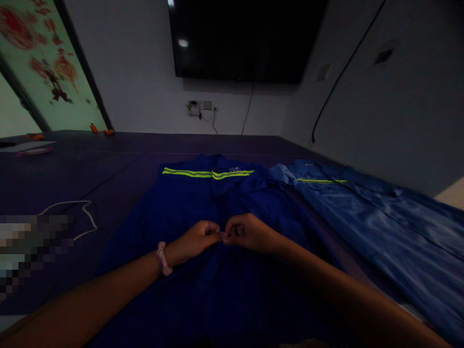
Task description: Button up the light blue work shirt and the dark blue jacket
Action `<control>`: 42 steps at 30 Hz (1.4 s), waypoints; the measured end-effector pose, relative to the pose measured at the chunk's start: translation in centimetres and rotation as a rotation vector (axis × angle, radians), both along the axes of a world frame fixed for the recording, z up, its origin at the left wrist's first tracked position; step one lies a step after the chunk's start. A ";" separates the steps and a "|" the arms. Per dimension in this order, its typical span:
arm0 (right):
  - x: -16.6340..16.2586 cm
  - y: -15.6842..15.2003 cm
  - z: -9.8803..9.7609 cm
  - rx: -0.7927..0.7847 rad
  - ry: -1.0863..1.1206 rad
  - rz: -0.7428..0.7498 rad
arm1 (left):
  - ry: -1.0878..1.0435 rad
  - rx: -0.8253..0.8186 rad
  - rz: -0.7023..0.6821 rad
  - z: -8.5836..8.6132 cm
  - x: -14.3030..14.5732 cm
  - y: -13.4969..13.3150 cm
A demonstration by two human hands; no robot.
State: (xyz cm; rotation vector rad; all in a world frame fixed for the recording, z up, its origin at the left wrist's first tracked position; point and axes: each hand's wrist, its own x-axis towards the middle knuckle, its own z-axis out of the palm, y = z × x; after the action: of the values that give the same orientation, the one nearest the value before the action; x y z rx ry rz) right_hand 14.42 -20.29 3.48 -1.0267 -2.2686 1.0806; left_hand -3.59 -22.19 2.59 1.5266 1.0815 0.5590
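Observation:
A dark blue work jacket with a yellow-green reflective stripe across its chest lies spread in front of me, collar away from me. My left hand, with a pale pink band on the wrist, pinches at the middle of the jacket's front. Fingertip to fingertip with it, my right hand is also closed in a pinch at the same spot. The bit of cloth or fastener between the fingers is too small and dark to make out.
A lighter blue garment with a yellow stripe lies to the right. A white cord loops on the dark surface at the left, beside a blurred-out object. Ahead, a large black screen hangs above wall sockets. Small orange items sit at the far left.

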 end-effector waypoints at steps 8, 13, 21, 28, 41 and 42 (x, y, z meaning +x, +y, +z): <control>0.1 0.5 -1.0 -0.273 0.032 -0.045 | -0.038 -0.042 0.012 0.1 0.1 -0.1; 0.0 0.4 -0.7 -0.311 0.004 -0.099 | -0.061 -0.044 0.009 -0.3 0.1 -0.1; -0.1 0.5 -1.3 -0.304 0.009 -0.173 | -0.027 0.076 -0.022 -0.6 0.1 -0.1; -0.5 0.3 -1.1 -0.367 0.075 -0.166 | 0.158 0.425 -0.095 -0.2 -0.1 -0.5; -0.1 0.7 -0.8 -0.289 0.179 -0.114 | 0.363 0.620 -0.050 -0.2 0.2 -0.8; -0.1 0.8 -0.7 -0.241 0.216 -0.105 | 0.359 0.627 -0.042 -0.2 0.2 -0.8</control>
State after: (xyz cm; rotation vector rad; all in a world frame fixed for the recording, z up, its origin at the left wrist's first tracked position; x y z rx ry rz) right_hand 14.34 -19.50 2.80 -1.0512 -1.9271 1.3720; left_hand -3.40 -22.97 2.36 2.2568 1.2019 0.6470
